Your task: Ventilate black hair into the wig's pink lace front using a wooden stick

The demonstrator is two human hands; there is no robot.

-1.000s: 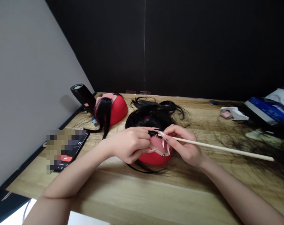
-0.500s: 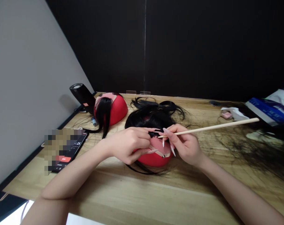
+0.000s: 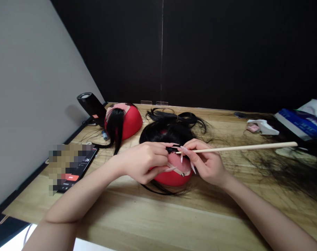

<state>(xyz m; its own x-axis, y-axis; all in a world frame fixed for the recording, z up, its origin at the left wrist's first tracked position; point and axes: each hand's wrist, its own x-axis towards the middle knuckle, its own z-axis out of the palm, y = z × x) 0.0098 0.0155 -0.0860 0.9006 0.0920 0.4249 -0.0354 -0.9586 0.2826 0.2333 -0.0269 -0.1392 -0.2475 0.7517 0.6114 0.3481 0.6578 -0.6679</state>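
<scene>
My left hand (image 3: 144,162) pinches a small lock of black hair (image 3: 172,150) at the edge of a black wig (image 3: 166,134). The wig sits on a red dome-shaped head form (image 3: 171,178), with a pink cap patch (image 3: 179,163) showing below the lock. My right hand (image 3: 206,162) grips a long thin wooden stick (image 3: 239,148) between fingers and thumb. The stick's tip reaches the lock beside my left fingertips. Long pale pointed nails show on both hands.
A second red head form (image 3: 132,122) with black hair (image 3: 114,125) stands at the back left, near a black cylinder (image 3: 92,108) and a thread spool (image 3: 105,135). A phone (image 3: 80,169) lies left on the wooden table (image 3: 158,209). Loose hair (image 3: 286,170), tissue (image 3: 263,127) and a bag (image 3: 302,120) lie right.
The stick's far end swung up from pointing down-right, then dipped to nearly level. Its tip stays at the lock, and my left hand stays pinching the hair.
</scene>
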